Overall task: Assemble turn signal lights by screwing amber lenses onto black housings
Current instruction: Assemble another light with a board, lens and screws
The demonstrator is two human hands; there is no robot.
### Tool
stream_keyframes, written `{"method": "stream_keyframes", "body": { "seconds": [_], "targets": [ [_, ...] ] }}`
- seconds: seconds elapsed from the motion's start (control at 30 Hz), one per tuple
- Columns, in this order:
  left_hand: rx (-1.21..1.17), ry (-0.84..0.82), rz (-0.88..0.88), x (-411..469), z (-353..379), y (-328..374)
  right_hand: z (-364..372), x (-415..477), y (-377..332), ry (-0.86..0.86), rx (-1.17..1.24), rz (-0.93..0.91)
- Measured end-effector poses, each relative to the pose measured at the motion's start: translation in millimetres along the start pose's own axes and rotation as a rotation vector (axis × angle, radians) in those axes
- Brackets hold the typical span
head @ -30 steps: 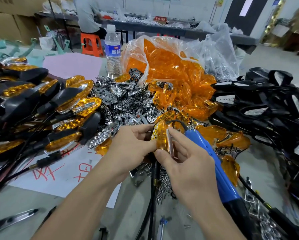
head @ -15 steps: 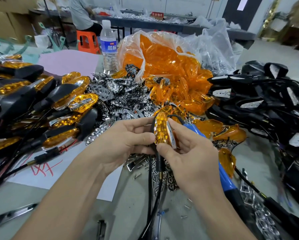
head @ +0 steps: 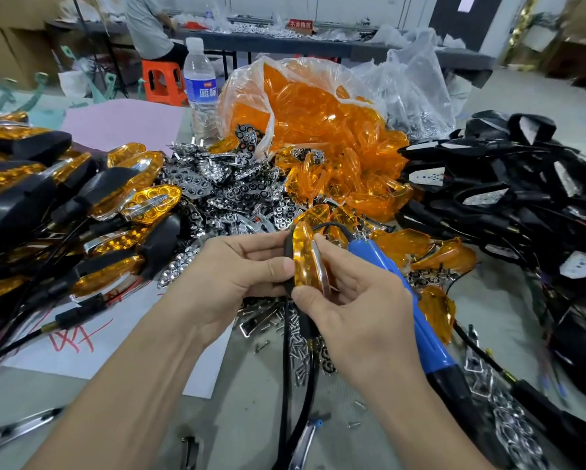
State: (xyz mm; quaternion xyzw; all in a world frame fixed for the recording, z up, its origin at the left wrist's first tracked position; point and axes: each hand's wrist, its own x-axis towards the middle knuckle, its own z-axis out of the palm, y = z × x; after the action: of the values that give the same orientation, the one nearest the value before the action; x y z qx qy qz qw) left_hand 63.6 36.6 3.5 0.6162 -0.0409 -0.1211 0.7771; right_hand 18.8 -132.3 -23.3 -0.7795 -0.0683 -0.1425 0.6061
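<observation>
Centre frame: my left hand gripped the black housing as my right hand pinched the amber lens onto it with thumb and forefinger. Seating, I judged; the blue screwdriver alongside was needed next.

The person's left hand and right hand are bare. The left forearm and the right forearm are bare too, uncovered all the way down to the lower edge of the view (whether a sleeve begins higher up cannot be told). The fingers are slender, with fine creases across the knuckles and joints. Faint ridges of tendon run along the back of the right hand. The wide lens draws both forearms broad at the bottom edge and narrow toward the wrists. Only hands and forearms of this person show.
</observation>
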Motion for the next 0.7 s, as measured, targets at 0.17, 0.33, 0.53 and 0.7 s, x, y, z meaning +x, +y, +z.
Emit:
{"method": "stream_keyframes", "body": {
  "seconds": [0.17,0.33,0.53,0.7],
  "targets": [
    [0.026,0.018,0.021,-2.2,2.2,0.0,2.6,-0.5,-1.5,0.051,-0.058,-0.004],
    [0.074,0.153,0.06,-3.3,14.6,-4.9,14.8,-7.5,-7.9,0.076,-0.249,-0.147],
    [-0.004,0.144,0.046,0.6,16.1,-3.9,-0.2,10.4,-2.1,0.021,0.097,0.093],
    [-0.053,0.032,0.067,0.8,12.7,-2.2,-9.3,16.5,-1.9,-0.162,0.211,0.21]
  ]
}}
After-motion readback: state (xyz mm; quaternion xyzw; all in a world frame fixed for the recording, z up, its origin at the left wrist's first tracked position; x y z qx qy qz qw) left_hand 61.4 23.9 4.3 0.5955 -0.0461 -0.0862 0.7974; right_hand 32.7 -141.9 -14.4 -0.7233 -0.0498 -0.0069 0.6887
